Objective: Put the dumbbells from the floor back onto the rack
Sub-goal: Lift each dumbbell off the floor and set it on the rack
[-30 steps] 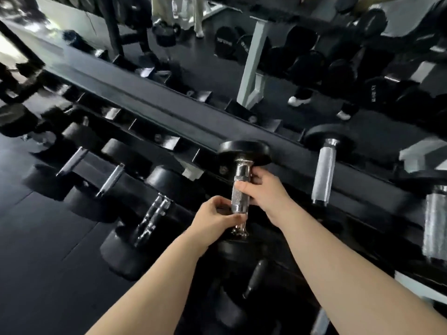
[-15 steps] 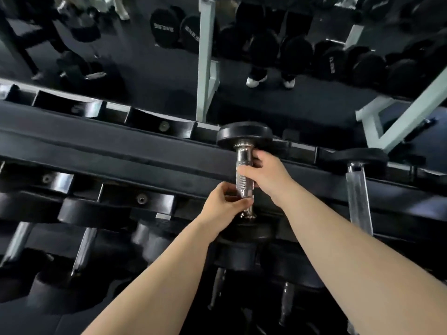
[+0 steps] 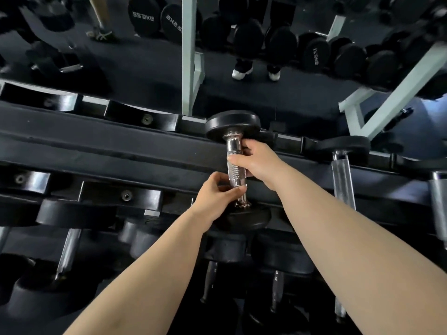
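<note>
A small dumbbell (image 3: 233, 126) with black round heads and a knurled chrome handle lies across the top tier of the black rack (image 3: 96, 151), far head in a rear saddle, near head at the front rail. My right hand (image 3: 258, 163) wraps the upper part of its handle. My left hand (image 3: 215, 197) grips the lower part of the handle, just above the near head.
Another dumbbell (image 3: 342, 170) rests on the same tier to the right. Several dumbbells (image 3: 70, 238) fill the lower tiers. Empty saddles (image 3: 142, 118) sit to the left on the top tier. A mirror behind reflects a white frame (image 3: 189, 54) and a person's shoes.
The view swung left and squared up with the rack. Both hands kept hold of the dumbbell, which stays across the top tier in about the same place.
</note>
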